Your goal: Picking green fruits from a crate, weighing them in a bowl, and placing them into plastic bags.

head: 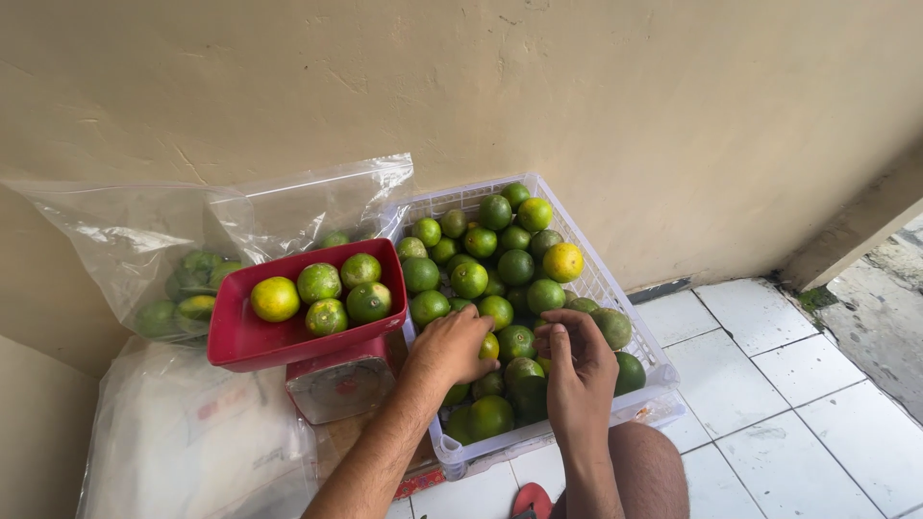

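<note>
Two bare hands work inside the white plastic crate, which sits on the tiled floor against a rough beige wall and serves as the landmark. The left hand lies palm-down over the near-middle of the crate, its fingers curled around a small yellow-green citrus fruit; the grip looks closed on it, though the palm hides most of the contact. The right hand, just to the right of it and over the crate's near half, has its fingers bent and pinched together at the fruit pile; whether it holds anything I cannot tell. Judging by this, the step in hand is picking fruit from the crate, and a lift would call for a firm wrap, since the round waxy skins can roll or slip. Left of the crate stands a red scale whose glossy red tray holds five fruits. Behind the tray, a clear crinkled plastic bag holds more fruit, and a white sack lies below it.
</note>
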